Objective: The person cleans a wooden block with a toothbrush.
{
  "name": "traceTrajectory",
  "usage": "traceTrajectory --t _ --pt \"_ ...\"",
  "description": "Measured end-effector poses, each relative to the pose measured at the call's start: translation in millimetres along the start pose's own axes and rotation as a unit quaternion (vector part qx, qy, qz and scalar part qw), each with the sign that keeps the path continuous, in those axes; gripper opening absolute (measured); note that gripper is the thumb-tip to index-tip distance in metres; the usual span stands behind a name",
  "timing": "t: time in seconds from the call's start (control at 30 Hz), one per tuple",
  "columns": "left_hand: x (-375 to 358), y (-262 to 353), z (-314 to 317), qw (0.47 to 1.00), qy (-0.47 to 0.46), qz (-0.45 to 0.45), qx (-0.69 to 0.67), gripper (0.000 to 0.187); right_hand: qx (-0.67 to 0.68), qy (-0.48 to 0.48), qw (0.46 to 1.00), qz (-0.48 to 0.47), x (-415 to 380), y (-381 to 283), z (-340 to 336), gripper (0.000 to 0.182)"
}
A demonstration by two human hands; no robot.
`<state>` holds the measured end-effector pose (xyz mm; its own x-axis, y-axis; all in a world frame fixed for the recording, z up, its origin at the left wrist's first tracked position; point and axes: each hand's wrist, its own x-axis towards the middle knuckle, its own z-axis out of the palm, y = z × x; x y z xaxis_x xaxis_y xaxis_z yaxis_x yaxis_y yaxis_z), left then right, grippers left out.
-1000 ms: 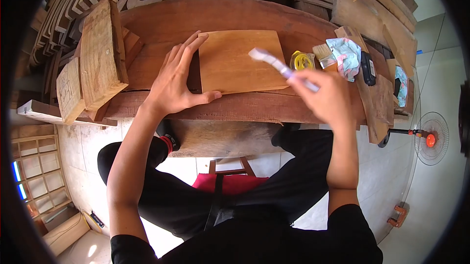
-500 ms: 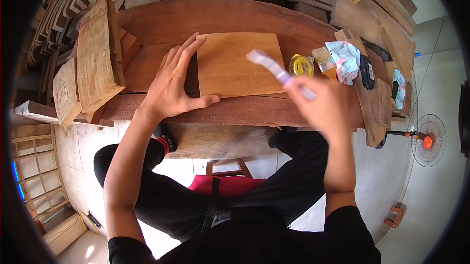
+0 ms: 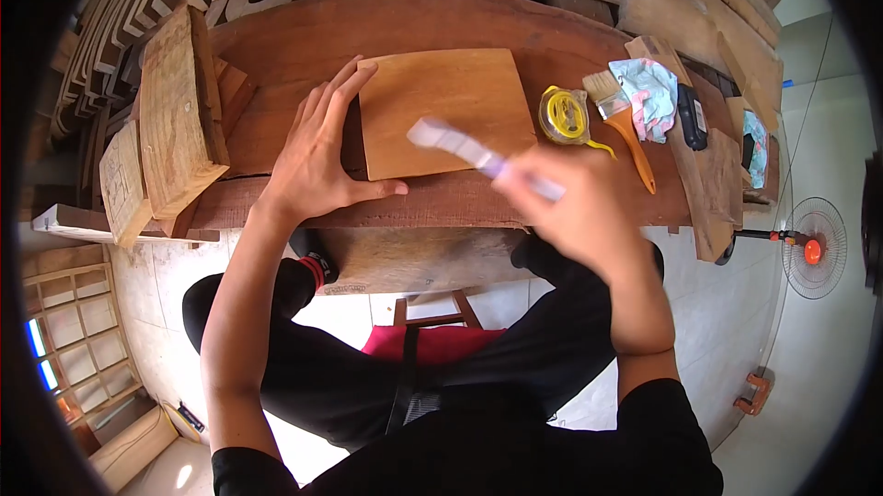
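A flat, smooth wooden board (image 3: 451, 91) lies on the reddish-brown wooden bench. My left hand (image 3: 313, 160) is open at the board's left side, fingers spread toward its far left corner and thumb along the near edge. In my right hand (image 3: 579, 206) is a slim white-and-purple brush-like tool (image 3: 446, 140), smeared by motion. Its pale wide end is over the near middle of the board, and my fingers wrap round its handle. A yellow tape measure (image 3: 564, 115) sits close to the board's right edge.
Right of the tape measure lie an orange-handled paintbrush (image 3: 635, 151), a crumpled blue-and-pink cloth (image 3: 648, 96) and a black object (image 3: 691, 117). Thick wood blocks (image 3: 179, 119) stand at the bench's left end. Cut wooden pieces are stacked behind. A fan (image 3: 813, 250) stands at far right.
My right hand has moved left and toward me with the tool, across the board. The tape measure and the paintbrush handle show more fully. My left hand keeps its place by the board.
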<state>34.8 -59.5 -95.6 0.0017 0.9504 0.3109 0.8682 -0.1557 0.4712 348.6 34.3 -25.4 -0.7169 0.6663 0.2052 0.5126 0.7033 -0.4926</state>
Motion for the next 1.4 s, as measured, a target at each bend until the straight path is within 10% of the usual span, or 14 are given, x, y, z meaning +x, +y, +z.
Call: traceTrajectory --t 0.07,0.27,0.4,0.6,0.73,0.9,1.0,1.2,1.4 --pt "-1.3 2.0 0.1 1.000 -0.003 -0.014 0.003 0.139 -0.026 -0.017 0.991 0.128 17.6 24.6 -20.5 0.022" --pt "0.2 -0.4 -0.3 1.000 0.001 0.005 0.009 0.138 -0.015 -0.045 0.994 -0.097 -12.4 -16.3 25.9 0.019" --pt "-1.9 0.3 0.0 1.000 0.000 -0.005 0.006 0.138 -0.058 0.052 0.996 0.053 15.2 29.5 -9.5 0.020" --pt "0.3 0.0 -1.6 1.000 0.000 0.006 0.004 0.139 -0.004 0.015 0.993 -0.114 -12.4 -13.7 34.4 0.024" --pt "-0.6 0.3 -2.4 1.000 -0.015 -0.005 -0.004 0.139 -0.114 0.045 0.983 0.139 26.9 45.1 -18.7 0.027" --pt "0.9 -4.1 0.5 1.000 0.007 0.012 -0.004 0.138 -0.211 0.069 0.974 0.047 10.1 36.4 -7.0 0.026" --pt "-1.7 -2.4 0.1 1.000 0.000 0.000 0.002 0.139 -0.170 0.126 0.969 0.130 18.1 40.2 -24.8 0.020" --pt "1.0 -0.9 -1.6 1.000 -0.014 0.002 -0.003 0.139 0.026 0.071 0.996 -0.037 14.3 30.5 4.9 0.017" --pt "-2.2 -5.7 -2.8 1.000 -0.010 0.014 -0.017 0.134 -0.039 0.068 0.992 0.099 28.6 51.6 -18.0 0.023"
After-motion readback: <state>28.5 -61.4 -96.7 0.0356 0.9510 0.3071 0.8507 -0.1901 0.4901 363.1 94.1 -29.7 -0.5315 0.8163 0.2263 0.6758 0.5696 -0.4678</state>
